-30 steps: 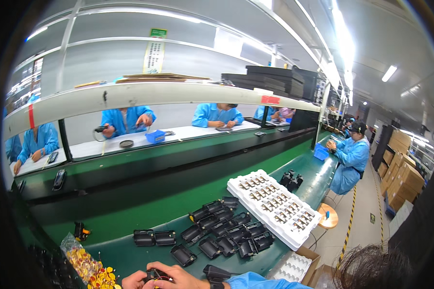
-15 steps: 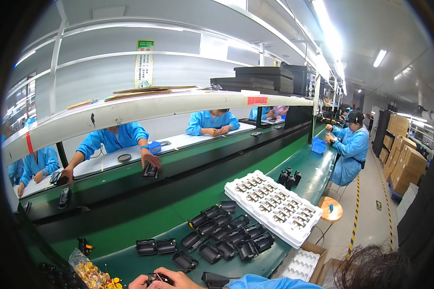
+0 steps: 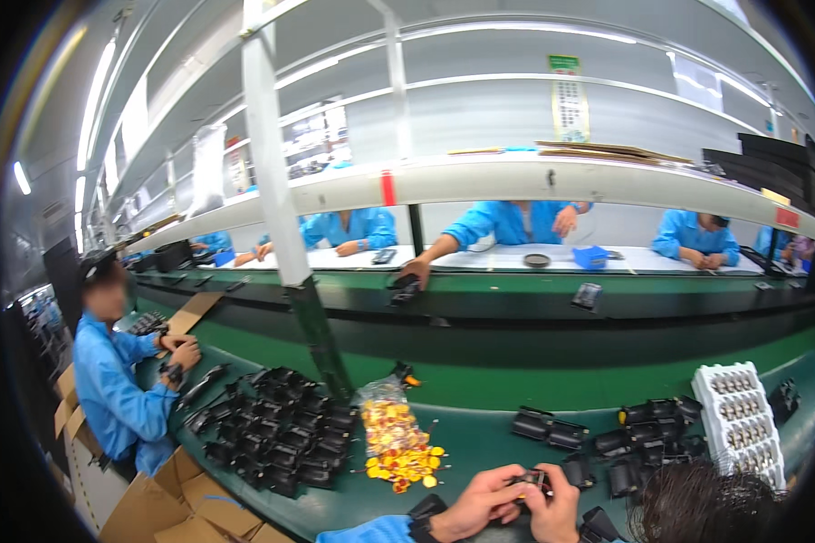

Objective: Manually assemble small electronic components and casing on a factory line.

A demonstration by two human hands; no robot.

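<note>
At the lower middle, my left hand [image 3: 476, 502] and my right hand [image 3: 555, 509] meet over a small black plastic part [image 3: 532, 478]. The fingers of both are closed on it and cover much of it. Left of my hands, yellow and red button-like pieces [image 3: 406, 466] with thin pins spill from a clear plastic bag [image 3: 386, 403]. To the right lie a black cylinder-shaped housing [image 3: 578, 471] and a cluster of similar housings [image 3: 647, 439]. A joined-looking pair of housings [image 3: 550, 428] rests just beyond my hands.
A large heap of black housings [image 3: 281, 430] covers the bench at left, beside a co-worker [image 3: 118, 380] in blue. A white tray [image 3: 704, 385] of metal parts stands at right. A post [image 3: 285, 208] rises from the bench. Open cardboard boxes [image 3: 177, 502] sit lower left. Other workers sit across the line.
The view has turned left, so the bench contents appear farther right and the left-hand heap and co-worker now show. Across the line, a worker's hand has left one black device. My hands stay closed together.
</note>
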